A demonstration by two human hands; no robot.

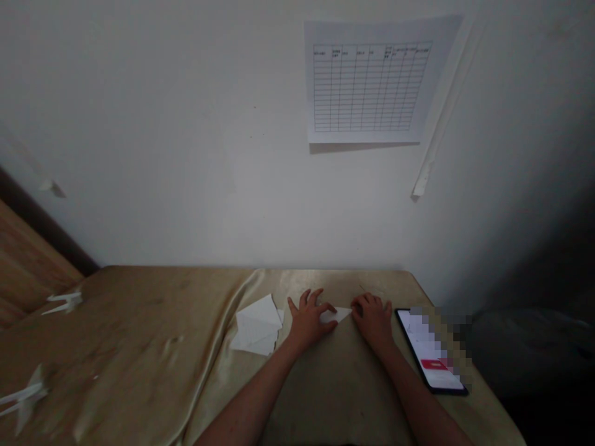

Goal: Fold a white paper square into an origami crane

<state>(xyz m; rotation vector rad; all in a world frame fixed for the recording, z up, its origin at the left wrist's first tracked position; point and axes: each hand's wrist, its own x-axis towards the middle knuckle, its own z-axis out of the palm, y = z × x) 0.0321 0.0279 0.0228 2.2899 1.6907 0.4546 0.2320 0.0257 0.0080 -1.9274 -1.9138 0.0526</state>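
Observation:
A small folded piece of white paper (343, 313) lies on the cloth between my hands, its narrow point toward the right. My left hand (310, 319) has thumb and index finger bent onto the paper's left part, the other fingers spread. With curled fingers, my right hand (373, 317) pinches the pointed right end. The left palm and fingers cover some of the paper. Just left of my left hand sits a loose pile of white paper sheets (258, 326), some overlapping at angles.
A phone (432, 353) with a lit screen lies right of my right forearm. Two folded white paper shapes, one farther back (67, 301) and one nearer (28, 396), rest at left on the gold tablecloth (139, 347). A printed table sheet (372, 87) hangs on the wall.

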